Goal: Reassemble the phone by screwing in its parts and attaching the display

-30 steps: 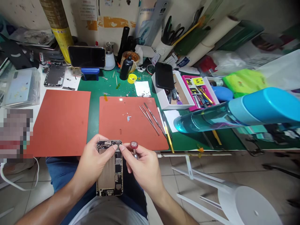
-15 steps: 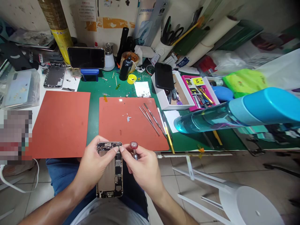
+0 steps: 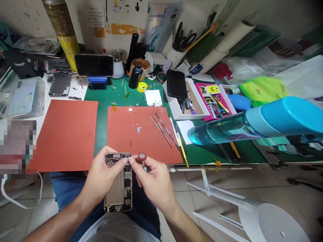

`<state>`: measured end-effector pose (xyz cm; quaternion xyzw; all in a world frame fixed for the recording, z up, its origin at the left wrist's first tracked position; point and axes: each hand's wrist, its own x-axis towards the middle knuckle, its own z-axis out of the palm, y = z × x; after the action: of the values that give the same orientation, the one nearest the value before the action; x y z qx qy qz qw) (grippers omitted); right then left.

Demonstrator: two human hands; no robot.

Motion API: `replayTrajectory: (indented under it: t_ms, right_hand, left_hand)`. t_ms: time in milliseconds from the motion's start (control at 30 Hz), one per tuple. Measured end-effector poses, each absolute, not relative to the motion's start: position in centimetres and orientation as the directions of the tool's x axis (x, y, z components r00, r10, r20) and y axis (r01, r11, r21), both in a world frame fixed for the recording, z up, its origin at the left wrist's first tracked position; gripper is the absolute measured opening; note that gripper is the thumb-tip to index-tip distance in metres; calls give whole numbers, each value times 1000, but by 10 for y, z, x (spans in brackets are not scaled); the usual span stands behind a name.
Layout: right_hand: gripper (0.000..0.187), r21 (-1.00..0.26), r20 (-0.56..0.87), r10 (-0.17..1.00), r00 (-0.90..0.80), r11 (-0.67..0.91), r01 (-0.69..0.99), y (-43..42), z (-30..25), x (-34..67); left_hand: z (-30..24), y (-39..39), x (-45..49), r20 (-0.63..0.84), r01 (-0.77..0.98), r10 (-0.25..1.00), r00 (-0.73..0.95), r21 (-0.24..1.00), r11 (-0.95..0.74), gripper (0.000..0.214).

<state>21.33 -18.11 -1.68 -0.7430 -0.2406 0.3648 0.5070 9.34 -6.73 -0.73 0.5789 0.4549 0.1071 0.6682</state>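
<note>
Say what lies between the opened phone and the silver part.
The head view shows red mat between the phone and silver part, with one small dark strip, possibly a mark.

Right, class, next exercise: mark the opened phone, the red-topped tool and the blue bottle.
Opened phone (image 3: 117, 190): head view, on the wide tan panel inside.
Red-topped tool (image 3: 142, 156): head view, on its round cap.
Blue bottle (image 3: 256, 121): head view, on the pale collar.

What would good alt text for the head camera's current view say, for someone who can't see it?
A person's left hand holds an opened phone above their lap, while the right hand, near its top corner, holds a red-topped screwdriver. Ahead, two reddish mats lie on a desk, tweezers on the right one, with a blue bottle farther right.
</note>
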Motion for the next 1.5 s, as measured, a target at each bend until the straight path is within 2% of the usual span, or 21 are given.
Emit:
replayTrajectory:
  t_ms: [233, 400, 600, 767, 1033, 1300, 1500]
  right_hand:
    - [41, -935, -263, 728, 634, -355, 21, -181, -19, 214]
    - [44, -937, -261, 744, 615, -349, 25, -182, -19, 214]
    - [38, -936, -254, 722, 644, -351, 24, -182, -22, 214]
    - [41, -936, -268, 746, 609, -352, 20, -183, -24, 216]
    - [47, -934, -283, 731, 621, -358, -5, -182, -20, 215]
    - [49, -934, -219, 723, 655, -349, 72, -177, -17, 217]
    - [48, -954, -251, 757, 603, -297, -23, -182, -20, 214]
  left_hand:
    - [-7, -66, 96, -468, 381, 691, 551, 878, 291, 38]
    - [-7, -65, 96, -500, 382, 654, 568, 864, 328, 42]
    - [-10, -64, 92, -469, 382, 675, 569, 878, 288, 40]
    - [-9, -63, 92, -482, 382, 647, 591, 873, 302, 45]
    - [-6, -63, 98, -473, 372, 693, 544, 876, 306, 46]
    - [-6, -65, 98, -471, 329, 673, 571, 882, 338, 51]
    - [-4, -64, 98, -475, 337, 708, 523, 878, 341, 52]
